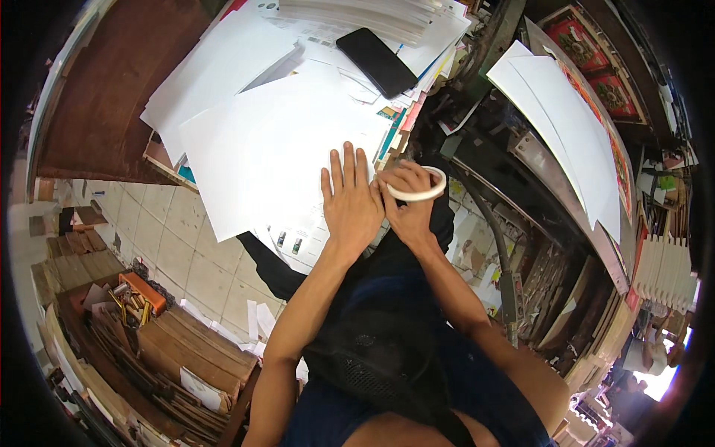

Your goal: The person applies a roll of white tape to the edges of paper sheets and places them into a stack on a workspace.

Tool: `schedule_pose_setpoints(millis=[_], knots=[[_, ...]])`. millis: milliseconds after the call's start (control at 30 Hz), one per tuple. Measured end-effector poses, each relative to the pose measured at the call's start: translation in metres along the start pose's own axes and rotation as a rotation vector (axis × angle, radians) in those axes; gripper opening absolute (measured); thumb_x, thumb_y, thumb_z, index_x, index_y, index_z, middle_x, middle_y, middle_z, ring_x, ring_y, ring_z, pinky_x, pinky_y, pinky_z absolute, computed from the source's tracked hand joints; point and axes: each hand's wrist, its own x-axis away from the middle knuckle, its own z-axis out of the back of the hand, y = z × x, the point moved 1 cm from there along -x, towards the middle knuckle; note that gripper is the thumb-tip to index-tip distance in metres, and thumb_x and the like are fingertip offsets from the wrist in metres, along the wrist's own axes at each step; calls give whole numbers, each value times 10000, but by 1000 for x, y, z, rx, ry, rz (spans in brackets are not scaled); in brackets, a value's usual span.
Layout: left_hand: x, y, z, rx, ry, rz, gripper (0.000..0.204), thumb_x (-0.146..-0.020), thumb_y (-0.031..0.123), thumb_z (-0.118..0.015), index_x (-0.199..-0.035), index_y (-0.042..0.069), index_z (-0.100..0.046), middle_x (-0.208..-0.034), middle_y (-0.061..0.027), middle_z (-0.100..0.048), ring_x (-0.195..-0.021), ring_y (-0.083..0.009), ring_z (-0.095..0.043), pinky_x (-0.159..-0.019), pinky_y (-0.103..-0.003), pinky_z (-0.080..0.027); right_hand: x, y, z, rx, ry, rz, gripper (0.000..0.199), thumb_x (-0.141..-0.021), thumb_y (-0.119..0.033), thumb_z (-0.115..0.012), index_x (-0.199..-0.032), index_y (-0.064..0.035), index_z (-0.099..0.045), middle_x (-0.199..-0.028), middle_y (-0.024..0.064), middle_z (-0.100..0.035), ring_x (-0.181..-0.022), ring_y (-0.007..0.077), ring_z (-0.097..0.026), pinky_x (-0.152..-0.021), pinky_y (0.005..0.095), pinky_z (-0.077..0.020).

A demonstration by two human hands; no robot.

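Observation:
My left hand (353, 210) lies flat with its fingers stretched out on a large white sheet of paper (257, 153). Close against it, my right hand (408, 214) is curled, with a roll of white tape (418, 197) looped about its fingers. The thumbs of both hands meet or nearly meet near the sheet's right edge. Whether the right fingertips also pinch a strip of tape is too small to tell. Beneath the big sheet, a printed sheet (304, 257) with small dark pictures pokes out towards me.
A black phone (377, 62) rests on papers behind my hands. To the right stands a dark machine (499, 175), with white sheets (562, 123) on its sloping board. Wooden slats and an orange box (143, 292) sit at lower left, beside a tiled floor (175, 246).

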Motion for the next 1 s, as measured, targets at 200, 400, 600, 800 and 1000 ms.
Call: schedule_pose_setpoints(millis=[200, 400, 600, 800, 1000], knots=[[-2, -8, 2, 17, 24, -23, 579, -1016, 308, -468, -1498, -6, -404, -1619, -208, -287, -1518, -385, -210, -1213, -545, -179, -21, -33, 58, -21, 185, 118, 158, -802, 1, -778, -922, -92, -735, -954, 48, -710, -1082, 269, -658, -983, 411, -413], [-5, -81, 51, -46, 25, -20, 772, -981, 532, -532, -1491, -33, -409, -1607, -277, -260, -1503, -477, -166, -1210, -577, -164, 3, 15, 58, -632, 243, -587, 162, -929, -32, -699, -1085, 7, -718, -1050, 69, -688, -1049, 138, -609, -953, 289, -464], [86, -32, 54, -25, -208, -162, 937, -827, 467, -742, -1540, 14, -336, -1638, -226, -219, -1510, -484, -150, -1200, -596, -207, 47, 42, 54, -858, 263, -912, 245, -944, -116, -715, -1150, 17, -700, -1073, 33, -673, -962, 103, -566, -857, 245, -419], [69, -59, 203, 394, 270, -88, 489, -798, -69, -639, -1266, 71, -671, -1223, -181, -695, -1143, -295, -678, -958, -348, -523, 55, 59, 56, -900, 261, -870, 220, -956, -122, -702, -1144, -9, -707, -1063, 20, -682, -948, 87, -584, -833, 240, -438], [-28, -89, 439, 55, 1420, -89, 319, -961, 236, -701, -1057, -65, -743, -952, -114, -759, -790, -137, -669, -707, -284, -534, 58, 78, 65, -772, 270, -831, 254, -957, -177, -710, -1152, -14, -703, -1125, 43, -678, -1028, 121, -597, -895, 270, -440]])
